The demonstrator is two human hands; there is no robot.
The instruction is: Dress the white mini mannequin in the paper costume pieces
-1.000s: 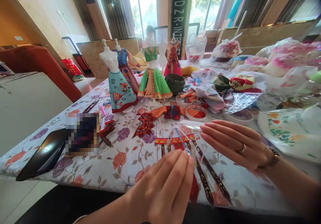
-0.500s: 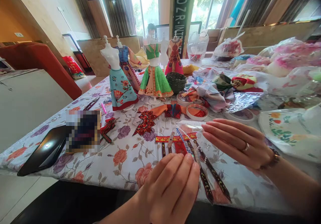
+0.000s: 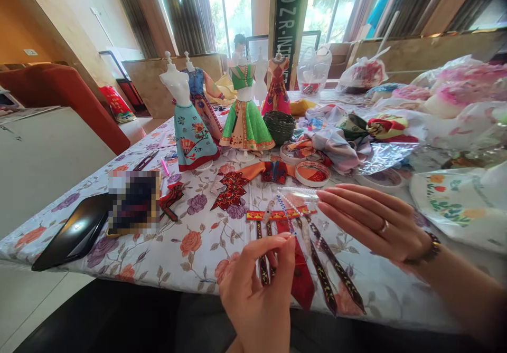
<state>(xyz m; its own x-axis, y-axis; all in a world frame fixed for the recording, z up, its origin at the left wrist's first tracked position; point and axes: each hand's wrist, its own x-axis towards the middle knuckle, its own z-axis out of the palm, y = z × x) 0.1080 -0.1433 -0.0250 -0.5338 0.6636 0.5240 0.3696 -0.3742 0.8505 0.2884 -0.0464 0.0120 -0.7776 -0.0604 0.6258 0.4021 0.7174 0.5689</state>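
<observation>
While the floral tablecloth [image 3: 166,258] is slanting away to its left edge, a glossy black object [image 3: 71,234] is lying near that border, with a blurred-out rectangular item [image 3: 137,205] overlapping its right end. Farther right, a broad stretch of printed cloth is giving room in front of the mannequins [image 3: 177,86] and as far as the left hand [image 3: 257,305], which is reaching over the near edge, thumb and forefinger pinching the lower end of a blue bead strip [image 3: 285,213]. The strip is slanting up and leftward in front of a red-and-yellow band [image 3: 255,216], between the two hands; it is looking thin and straight, its small beads running in a line. Dark patterned strips [image 3: 337,268] are trailing from the band almost to the near edge. Just beside the beads, a clear sheet [image 3: 303,192] is carrying white pearls, its right end meeting the fingertips of the right hand [image 3: 380,231], whose fingers are lying together, nearly straight; the thumb is hidden, so whether it is gripping cannot be told. A flower-printed bag [image 3: 447,200] is bounding the room beyond.
</observation>
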